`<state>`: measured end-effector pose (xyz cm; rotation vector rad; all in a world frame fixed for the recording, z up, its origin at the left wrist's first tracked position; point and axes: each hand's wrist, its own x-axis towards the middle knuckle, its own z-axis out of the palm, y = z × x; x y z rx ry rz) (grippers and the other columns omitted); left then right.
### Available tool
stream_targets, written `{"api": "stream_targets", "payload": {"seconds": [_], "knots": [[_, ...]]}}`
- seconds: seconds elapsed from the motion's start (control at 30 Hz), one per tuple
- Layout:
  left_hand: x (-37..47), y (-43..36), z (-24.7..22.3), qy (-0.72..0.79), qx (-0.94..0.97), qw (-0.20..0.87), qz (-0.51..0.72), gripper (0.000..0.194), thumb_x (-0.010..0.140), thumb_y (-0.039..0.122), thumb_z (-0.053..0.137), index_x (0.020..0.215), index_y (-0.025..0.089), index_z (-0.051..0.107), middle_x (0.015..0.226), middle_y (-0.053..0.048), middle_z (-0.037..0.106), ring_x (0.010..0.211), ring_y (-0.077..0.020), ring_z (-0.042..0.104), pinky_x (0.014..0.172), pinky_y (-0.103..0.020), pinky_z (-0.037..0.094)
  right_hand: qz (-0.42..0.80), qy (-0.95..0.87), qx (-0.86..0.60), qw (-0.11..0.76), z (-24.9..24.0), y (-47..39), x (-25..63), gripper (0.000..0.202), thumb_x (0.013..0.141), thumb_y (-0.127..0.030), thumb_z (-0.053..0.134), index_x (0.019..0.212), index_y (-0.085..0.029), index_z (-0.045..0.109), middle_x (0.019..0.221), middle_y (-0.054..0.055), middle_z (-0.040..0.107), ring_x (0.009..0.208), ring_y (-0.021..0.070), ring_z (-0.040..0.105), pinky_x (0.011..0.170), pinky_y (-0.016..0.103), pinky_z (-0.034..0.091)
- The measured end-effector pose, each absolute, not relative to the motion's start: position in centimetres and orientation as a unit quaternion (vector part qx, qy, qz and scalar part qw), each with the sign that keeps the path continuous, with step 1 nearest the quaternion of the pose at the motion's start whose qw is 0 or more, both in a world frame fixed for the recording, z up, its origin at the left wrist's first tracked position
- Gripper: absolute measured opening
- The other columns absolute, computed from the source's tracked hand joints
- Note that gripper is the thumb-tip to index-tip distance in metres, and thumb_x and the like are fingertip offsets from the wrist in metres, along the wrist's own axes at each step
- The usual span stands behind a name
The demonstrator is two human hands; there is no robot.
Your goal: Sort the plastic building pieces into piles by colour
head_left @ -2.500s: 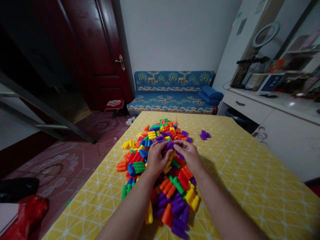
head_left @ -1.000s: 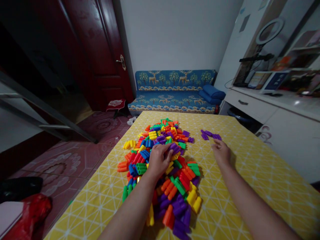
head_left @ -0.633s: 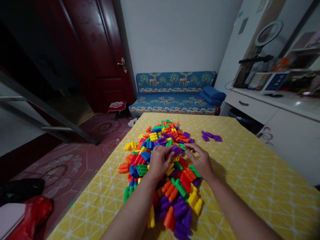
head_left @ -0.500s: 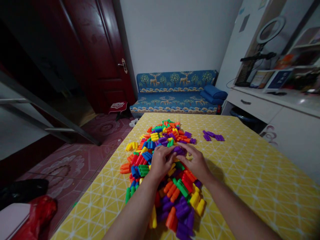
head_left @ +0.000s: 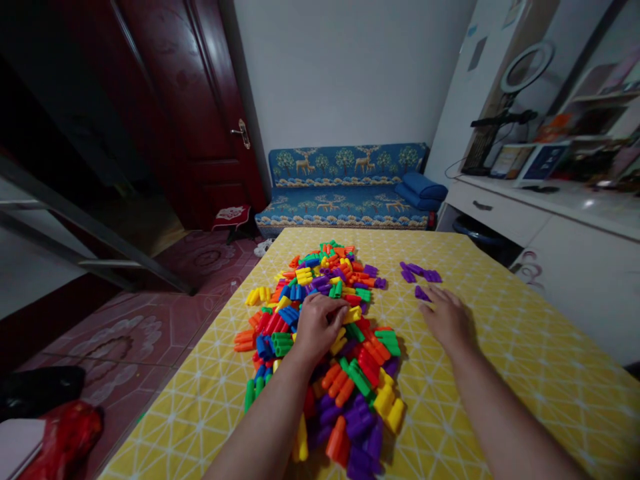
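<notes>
A long heap of plastic bullet-shaped building blocks (head_left: 370,367) in red, orange, yellow, green, blue and purple covers the middle of the table. Over the heap is my left hand (head_left: 319,325), its fingers curled and thumb close to the index finger. A yellow block (head_left: 353,315) lies right by those fingertips; whether they grip anything is hidden. My right hand (head_left: 449,321) is low over the cloth to the right of the heap, with a purple block (head_left: 421,293) at its thumb and fingertips. Just beyond it lies a small group of purple blocks (head_left: 420,272).
The table has a yellow patterned cloth (head_left: 505,373). Past its far edge stands a blue sofa (head_left: 340,193) with deer on it. A white cabinet (head_left: 520,220) is at the right, a dark red door (head_left: 200,100) and a metal ladder (head_left: 140,260) at the left.
My right hand has moved right, away from the heap and my left hand, with a purple block to the spot near the purple group. My left hand stays over the heap.
</notes>
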<state>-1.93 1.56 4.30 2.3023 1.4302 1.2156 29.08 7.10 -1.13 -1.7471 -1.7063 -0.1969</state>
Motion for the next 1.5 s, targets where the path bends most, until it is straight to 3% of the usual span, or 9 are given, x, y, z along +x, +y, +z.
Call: {"api": "stream_targets", "payload": {"seconds": [0.1,0.2,0.4,0.67,0.93,1.07,1.2,1.37,1.5], "knots": [[-2.0,1.6,4.2,0.485,0.768,0.086,0.411,0.014,0.089,0.022,0.061,0.091,0.025,0.075,0.085,-0.002,0.076,0.081,-0.0188,0.066,0.087,-0.039,0.044,-0.123,-0.624,-0.679,0.366,-1.1,6.7,28.8,0.027,0.084,-0.02,0.049,0.097,-0.021,0.073,0.116,0.007,0.069,0.107,0.0261,0.057,0.095,0.04,0.043],[-2.0,1.6,4.2,0.486,0.768,0.086,0.409,0.014,0.089,0.022,0.061,0.091,0.024,0.074,0.085,-0.002,0.076,0.081,-0.0186,0.066,0.087,-0.04,0.045,-0.104,-0.621,-0.714,0.307,-0.7,6.6,28.2,0.021,0.082,-0.021,0.052,0.08,-0.022,0.073,0.099,0.007,0.072,0.093,0.0262,0.058,0.083,0.038,0.046],[-1.9,1.6,4.2,0.485,0.771,0.084,0.405,0.015,0.09,0.024,0.06,0.091,0.024,0.075,0.084,-0.003,0.076,0.081,-0.0194,0.066,0.085,-0.039,0.046,-0.066,-0.643,-0.73,0.222,-1.8,8.2,28.0,0.041,0.085,-0.023,0.051,0.124,-0.023,0.064,0.133,0.006,0.062,0.117,0.0291,0.054,0.099,0.045,0.041],[-1.9,1.6,4.1,0.485,0.767,0.088,0.41,0.015,0.089,0.022,0.06,0.09,0.025,0.075,0.085,-0.002,0.076,0.081,-0.0193,0.066,0.085,-0.039,0.045,-0.059,-0.739,-0.602,0.296,-2.0,9.8,26.3,0.044,0.085,-0.025,0.054,0.128,-0.017,0.059,0.13,0.014,0.061,0.121,0.0284,0.055,0.104,0.045,0.045],[-2.0,1.7,3.9,0.486,0.765,0.098,0.411,0.015,0.088,0.021,0.061,0.093,0.025,0.075,0.083,-0.002,0.075,0.08,-0.0187,0.066,0.087,-0.039,0.043,-0.015,-0.791,-0.54,0.289,-2.7,14.6,21.6,0.067,0.085,-0.01,0.038,0.151,-0.01,0.027,0.154,0.018,0.037,0.142,0.0249,0.035,0.116,0.046,0.034],[-2.0,1.6,4.1,0.489,0.764,0.101,0.408,0.016,0.087,0.02,0.061,0.093,0.025,0.075,0.083,-0.002,0.075,0.08,-0.019,0.066,0.088,-0.04,0.043,-0.032,-0.819,-0.52,0.241,-2.8,16.5,21.3,0.071,0.082,-0.005,0.038,0.152,-0.014,0.029,0.155,0.011,0.037,0.145,0.0234,0.03,0.119,0.045,0.03],[-2.0,1.6,4.2,0.489,0.764,0.107,0.407,0.015,0.087,0.02,0.062,0.093,0.024,0.075,0.081,-0.002,0.075,0.08,-0.0182,0.065,0.088,-0.039,0.042,-0.057,-0.825,-0.535,0.173,-2.7,17.3,21.5,0.062,0.084,-0.007,0.041,0.145,-0.019,0.044,0.151,0.006,0.044,0.139,0.0209,0.038,0.116,0.037,0.032],[-2.0,1.6,4.1,0.489,0.765,0.104,0.406,0.015,0.087,0.02,0.061,0.093,0.023,0.075,0.081,-0.001,0.074,0.08,-0.0171,0.064,0.088,-0.037,0.042,-0.098,-0.752,-0.619,0.202,-2.4,16.6,22.0,0.047,0.09,-0.008,0.035,0.131,-0.011,0.056,0.135,0.016,0.056,0.13,0.0268,0.043,0.11,0.041,0.034],[-1.9,1.5,4.0,0.489,0.764,0.104,0.407,0.015,0.088,0.02,0.062,0.093,0.024,0.075,0.082,0.0,0.074,0.081,-0.0167,0.064,0.088,-0.037,0.042,-0.132,-0.696,-0.67,0.222,-1.8,15.5,21.7,0.043,0.09,-0.006,0.033,0.125,-0.008,0.058,0.133,0.02,0.053,0.129,0.0312,0.039,0.106,0.042,0.033]]}}
